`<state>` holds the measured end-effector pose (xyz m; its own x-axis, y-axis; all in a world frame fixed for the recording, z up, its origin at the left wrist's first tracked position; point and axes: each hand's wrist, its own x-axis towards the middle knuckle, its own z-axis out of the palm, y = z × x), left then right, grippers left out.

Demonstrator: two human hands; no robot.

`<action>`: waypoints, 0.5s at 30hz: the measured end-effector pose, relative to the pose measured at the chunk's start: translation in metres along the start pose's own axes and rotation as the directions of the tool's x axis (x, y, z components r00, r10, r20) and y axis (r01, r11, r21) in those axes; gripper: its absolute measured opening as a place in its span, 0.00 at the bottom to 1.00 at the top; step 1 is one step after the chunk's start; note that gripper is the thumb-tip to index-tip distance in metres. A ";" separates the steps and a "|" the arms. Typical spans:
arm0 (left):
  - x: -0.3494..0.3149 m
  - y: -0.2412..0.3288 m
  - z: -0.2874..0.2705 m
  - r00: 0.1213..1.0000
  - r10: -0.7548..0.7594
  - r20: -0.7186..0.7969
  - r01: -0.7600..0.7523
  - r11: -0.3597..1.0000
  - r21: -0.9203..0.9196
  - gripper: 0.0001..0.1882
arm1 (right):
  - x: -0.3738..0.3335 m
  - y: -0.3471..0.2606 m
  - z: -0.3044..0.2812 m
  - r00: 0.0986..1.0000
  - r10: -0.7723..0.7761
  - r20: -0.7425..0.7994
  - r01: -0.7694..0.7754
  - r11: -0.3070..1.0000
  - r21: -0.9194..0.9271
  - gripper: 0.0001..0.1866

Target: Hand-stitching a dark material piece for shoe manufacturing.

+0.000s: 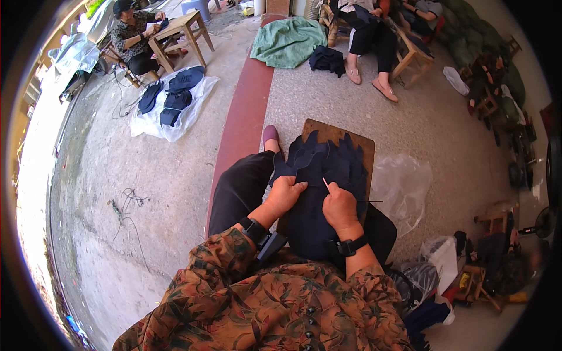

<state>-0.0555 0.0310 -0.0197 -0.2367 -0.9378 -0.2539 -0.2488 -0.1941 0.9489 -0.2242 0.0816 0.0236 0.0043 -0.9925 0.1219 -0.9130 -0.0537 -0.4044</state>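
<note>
A stack of navy fabric pieces with pointed edges (pixel 339 167) is spread over a wooden board (pixel 328 129) across the lap, and the cloth is being worked on by both hands. The left hand (pixel 284 195) is laid on the left part of the stack, its fingers curled and its thumb pressed toward the middle; whether a fold is pinched beneath it cannot be told. In the right hand (pixel 341 207), closed in a loose fist, a thin pale-pink stick-like tool (pixel 325 182) is gripped between thumb and forefinger, its tip held at the cloth; its lower part is hidden. The step in hand is judged to be detail work along a piece's edge. For the next move, the cloth must be kept flat by the left hand and the tip guided finely, without the layers beneath being caught.
</note>
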 end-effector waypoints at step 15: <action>-0.004 0.003 -0.002 0.999 -0.039 -0.001 0.039 0.999 -0.016 0.17 | -0.001 0.002 -0.004 0.998 0.057 -0.014 -0.056 0.997 0.053 0.05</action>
<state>-0.0537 0.0334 -0.0155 -0.2259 -0.9297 -0.2908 -0.2433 -0.2352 0.9410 -0.2272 0.0832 0.0264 -0.0536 -0.9923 0.1114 -0.8889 -0.0034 -0.4582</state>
